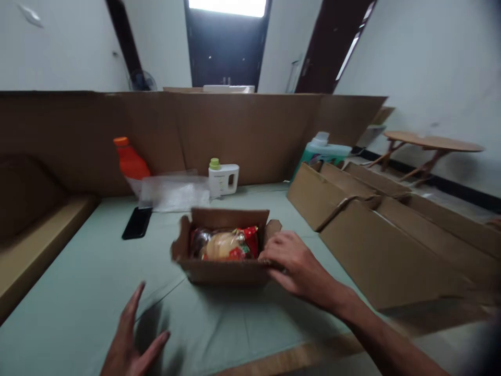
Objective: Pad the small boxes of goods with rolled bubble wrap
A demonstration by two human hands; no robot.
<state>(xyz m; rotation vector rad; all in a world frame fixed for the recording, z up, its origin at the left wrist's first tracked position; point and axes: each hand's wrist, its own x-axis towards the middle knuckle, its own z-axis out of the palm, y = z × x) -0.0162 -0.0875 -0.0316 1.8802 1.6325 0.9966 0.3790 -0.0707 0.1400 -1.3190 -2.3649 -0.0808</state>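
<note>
A small open cardboard box [223, 271] sits in the middle of the green-covered table [78, 303]. Inside it lie snack packets [225, 244], red wrappers around a pale yellow one. My right hand [299, 266] rests on the box's right front corner, fingers curled against its flap. My left hand [131, 339] hovers low at the near left, fingers spread, holding nothing and clear of the box.
A black phone [136, 223], a clear plastic bag [174, 191], an orange bottle [131, 162] and a white jug with a green cap [223, 178] stand behind the box. Flat cardboard boxes [383, 235] lie stacked at right, beside a teal detergent bottle [323, 151]. A cardboard wall [250, 136] backs the table.
</note>
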